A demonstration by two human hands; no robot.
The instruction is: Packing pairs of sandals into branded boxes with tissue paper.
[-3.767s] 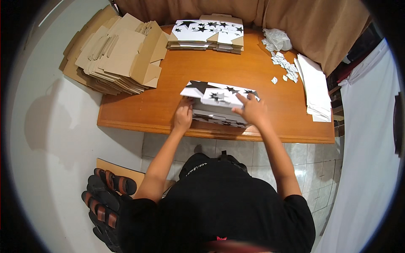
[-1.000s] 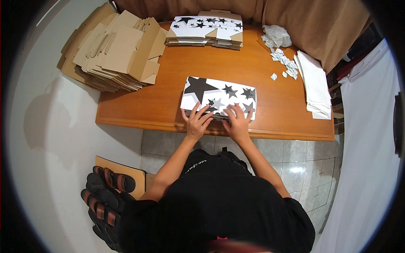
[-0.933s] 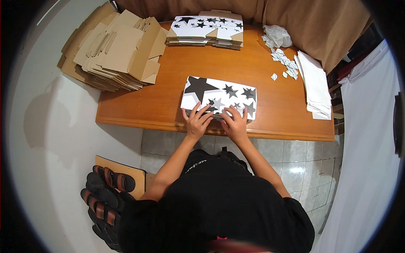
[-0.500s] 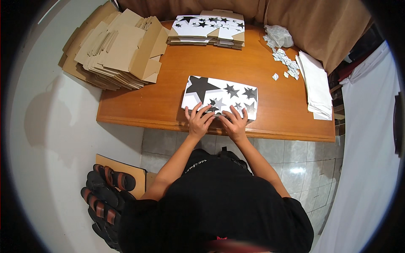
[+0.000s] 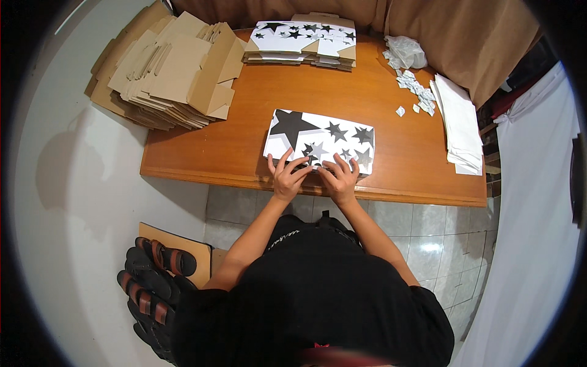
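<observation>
A white cardboard box (image 5: 324, 134) printed with black and grey stars lies closed near the table's front edge. At the left part of its front edge, my left hand (image 5: 286, 176) has its fingers curved over the lid and its thumb toward the middle. My right hand (image 5: 341, 180) grips the same edge a little to the right, fingertips on the top. The two thumbs almost meet. The front face of the box is mostly hidden by my hands.
Flat brown cardboard boxes (image 5: 177, 67) are piled at the table's left. Star-printed flattened boxes (image 5: 299, 43) lie at the back. To the right are a plastic bag (image 5: 406, 52), small white packets (image 5: 416, 92) and white sheets (image 5: 457, 125). Sandals (image 5: 153, 275) are beside me, lower left.
Both hands stay at the front edge of the box, with hardly any movement. The box remains in its place.
</observation>
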